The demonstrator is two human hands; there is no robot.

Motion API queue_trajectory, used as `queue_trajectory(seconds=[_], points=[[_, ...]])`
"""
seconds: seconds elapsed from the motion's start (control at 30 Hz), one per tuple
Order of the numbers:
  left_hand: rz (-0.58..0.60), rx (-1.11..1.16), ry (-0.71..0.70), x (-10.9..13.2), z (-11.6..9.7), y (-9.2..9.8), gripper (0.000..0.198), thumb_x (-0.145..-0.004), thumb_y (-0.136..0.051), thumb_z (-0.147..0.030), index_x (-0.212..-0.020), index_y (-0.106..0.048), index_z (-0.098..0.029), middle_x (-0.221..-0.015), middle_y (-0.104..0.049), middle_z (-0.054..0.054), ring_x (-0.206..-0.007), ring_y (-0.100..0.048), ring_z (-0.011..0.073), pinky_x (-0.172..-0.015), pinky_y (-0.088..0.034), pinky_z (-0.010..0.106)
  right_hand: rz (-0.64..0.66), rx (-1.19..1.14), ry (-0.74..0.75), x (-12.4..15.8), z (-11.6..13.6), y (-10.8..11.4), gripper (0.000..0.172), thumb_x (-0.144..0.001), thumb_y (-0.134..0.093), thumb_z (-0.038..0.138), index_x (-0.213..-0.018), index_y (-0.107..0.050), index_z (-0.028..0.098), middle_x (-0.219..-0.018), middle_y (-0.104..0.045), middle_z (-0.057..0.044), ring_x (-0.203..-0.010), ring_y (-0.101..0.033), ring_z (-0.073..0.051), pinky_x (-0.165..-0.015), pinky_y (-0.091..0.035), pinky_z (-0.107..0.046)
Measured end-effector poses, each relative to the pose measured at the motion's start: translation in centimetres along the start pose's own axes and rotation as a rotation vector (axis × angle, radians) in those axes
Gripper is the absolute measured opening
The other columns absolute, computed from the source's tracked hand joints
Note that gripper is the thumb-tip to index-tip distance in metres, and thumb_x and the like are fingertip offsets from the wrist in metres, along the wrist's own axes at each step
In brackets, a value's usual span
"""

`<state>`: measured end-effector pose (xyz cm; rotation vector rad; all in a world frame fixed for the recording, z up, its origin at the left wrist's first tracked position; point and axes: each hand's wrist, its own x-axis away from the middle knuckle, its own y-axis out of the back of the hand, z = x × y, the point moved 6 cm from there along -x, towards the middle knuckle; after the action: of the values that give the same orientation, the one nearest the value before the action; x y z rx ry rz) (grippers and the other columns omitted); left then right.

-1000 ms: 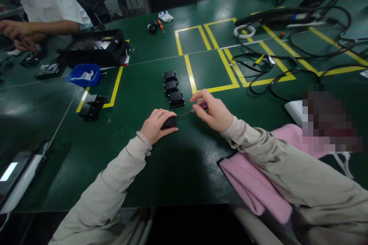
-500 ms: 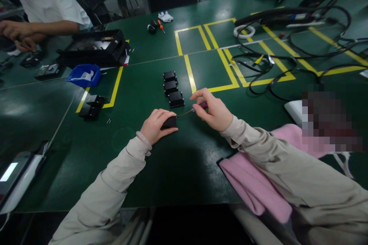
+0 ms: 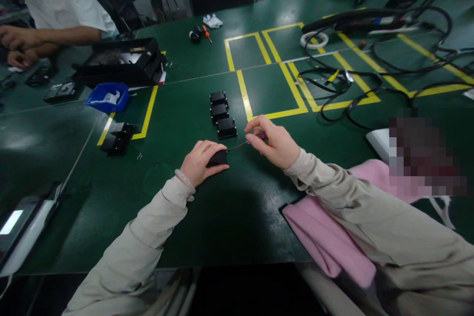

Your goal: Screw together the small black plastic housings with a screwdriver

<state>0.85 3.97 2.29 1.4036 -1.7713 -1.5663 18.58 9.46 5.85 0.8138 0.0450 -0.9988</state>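
Note:
My left hand (image 3: 201, 162) is closed around a small black box (image 3: 218, 158), pressing it to the green table (image 3: 237, 227). In my right hand (image 3: 273, 143) is a screwdriver (image 3: 261, 135) with a purplish handle, gripped between thumb and fingers. Its thin shaft slants down to the left, and the tip meets the right side of the box; the exact contact is too small to make out. Just beyond, three similar black boxes (image 3: 226, 127) stand in a row with shiny bits at their corners. More black boxes (image 3: 115, 145) sit at the left, beside a few tiny screws (image 3: 139, 156).
Left of centre are a blue bin (image 3: 108, 98) and a black tray (image 3: 122, 61), near a co-worker's arm (image 3: 70, 35). Black cables (image 3: 333, 94) sprawl at the right. A pink cloth (image 3: 329, 237) lies under my right forearm. An orange-handled tool (image 3: 207, 32) lies farther back.
My hands, the box and the screwdriver stay in almost the same place; the screwdriver handle looks slightly turned in my right fingers. The co-worker's hands have shifted a little to the left.

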Motion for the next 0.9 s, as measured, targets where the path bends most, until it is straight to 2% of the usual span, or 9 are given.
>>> queue_trajectory(seconds=[0.1, 0.17, 0.3, 0.43, 0.5, 0.57, 0.67, 0.8, 0.9], points=[[-0.001, -0.001, -0.009, 0.00, -0.04, 0.02, 0.040, -0.084, -0.065, -0.045, -0.115, -0.058, -0.020, -0.107, -0.064, 0.008, -0.098, -0.056, 0.0238, -0.087, -0.047, 0.038, 0.020, -0.007, -0.014, -0.02, -0.13, -0.10, 0.011, -0.092, -0.047, 0.031, -0.088, -0.046, 0.021, -0.061, -0.050, 0.006, -0.054, -0.048, -0.009, -0.060, -0.036, -0.023], [-0.001, -0.004, -0.011, -0.01, -0.04, 0.03, 0.040, -0.084, -0.065, -0.045, -0.115, -0.058, -0.020, -0.107, -0.064, 0.008, -0.098, -0.056, 0.0237, -0.087, -0.047, 0.038, 0.017, -0.025, 0.000, -0.01, -0.02, -0.13, 0.006, -0.091, -0.046, 0.026, -0.092, -0.046, 0.020, -0.061, -0.049, 0.007, -0.052, -0.047, -0.008, -0.060, -0.037, -0.023], [-0.006, -0.006, -0.015, -0.02, -0.08, 0.11, 0.041, -0.084, -0.065, -0.044, -0.115, -0.058, -0.019, -0.106, -0.064, 0.008, -0.098, -0.055, 0.0234, -0.086, -0.047, 0.037, -0.003, -0.034, 0.012, 0.04, 0.17, -0.07, 0.012, -0.088, -0.048, 0.021, -0.100, -0.046, 0.019, -0.066, -0.050, 0.006, -0.053, -0.048, -0.008, -0.060, -0.038, -0.023], [-0.001, -0.010, -0.018, -0.04, -0.15, 0.17, 0.041, -0.084, -0.065, -0.045, -0.115, -0.058, -0.018, -0.106, -0.064, 0.009, -0.097, -0.055, 0.0233, -0.085, -0.047, 0.037, 0.017, -0.017, -0.011, 0.03, 0.07, -0.13, 0.012, -0.091, -0.048, 0.031, -0.088, -0.048, 0.020, -0.062, -0.049, 0.006, -0.054, -0.049, -0.008, -0.060, -0.036, -0.023], [-0.003, -0.012, -0.021, -0.05, -0.17, 0.18, 0.041, -0.085, -0.064, -0.045, -0.115, -0.058, -0.018, -0.106, -0.064, 0.009, -0.097, -0.055, 0.0233, -0.085, -0.047, 0.036, 0.033, -0.026, -0.010, 0.02, 0.09, -0.20, 0.012, -0.092, -0.047, 0.030, -0.086, -0.047, 0.020, -0.059, -0.047, 0.007, -0.052, -0.047, -0.008, -0.059, -0.036, -0.023], [-0.008, -0.014, -0.026, -0.05, -0.17, 0.19, 0.041, -0.084, -0.064, -0.045, -0.115, -0.058, -0.018, -0.105, -0.064, 0.009, -0.096, -0.055, 0.0234, -0.084, -0.047, 0.036, 0.036, -0.044, -0.007, 0.00, 0.12, -0.22, 0.006, -0.090, -0.047, 0.025, -0.092, -0.047, 0.020, -0.058, -0.046, 0.008, -0.050, -0.045, -0.008, -0.058, -0.036, -0.023], [-0.011, -0.015, -0.033, -0.05, -0.14, 0.14, 0.041, -0.084, -0.065, -0.044, -0.115, -0.058, -0.017, -0.105, -0.064, 0.009, -0.096, -0.055, 0.0234, -0.084, -0.047, 0.036, 0.017, -0.050, -0.011, -0.01, 0.13, -0.07, 0.013, -0.088, -0.048, 0.022, -0.100, -0.046, 0.019, -0.061, -0.047, 0.008, -0.051, -0.046, -0.008, -0.059, -0.037, -0.023], [-0.007, -0.011, -0.035, -0.01, -0.07, 0.06, 0.041, -0.085, -0.065, -0.044, -0.115, -0.057, -0.018, -0.106, -0.063, 0.009, -0.097, -0.055, 0.0233, -0.085, -0.047, 0.037, 0.024, -0.033, -0.010, -0.02, 0.14, -0.04, 0.011, -0.090, -0.049, 0.030, -0.089, -0.048, 0.019, -0.063, -0.051, 0.006, -0.055, -0.049, -0.008, -0.061, -0.038, -0.023], [-0.006, -0.011, -0.034, 0.00, -0.05, 0.06, 0.041, -0.085, -0.064, -0.044, -0.115, -0.057, -0.018, -0.106, -0.063, 0.009, -0.097, -0.055, 0.0235, -0.085, -0.047, 0.037, 0.036, -0.029, -0.018, 0.00, 0.06, -0.16, 0.008, -0.091, -0.046, 0.026, -0.090, -0.047, 0.019, -0.059, -0.048, 0.007, -0.050, -0.047, -0.008, -0.059, -0.037, -0.022]])
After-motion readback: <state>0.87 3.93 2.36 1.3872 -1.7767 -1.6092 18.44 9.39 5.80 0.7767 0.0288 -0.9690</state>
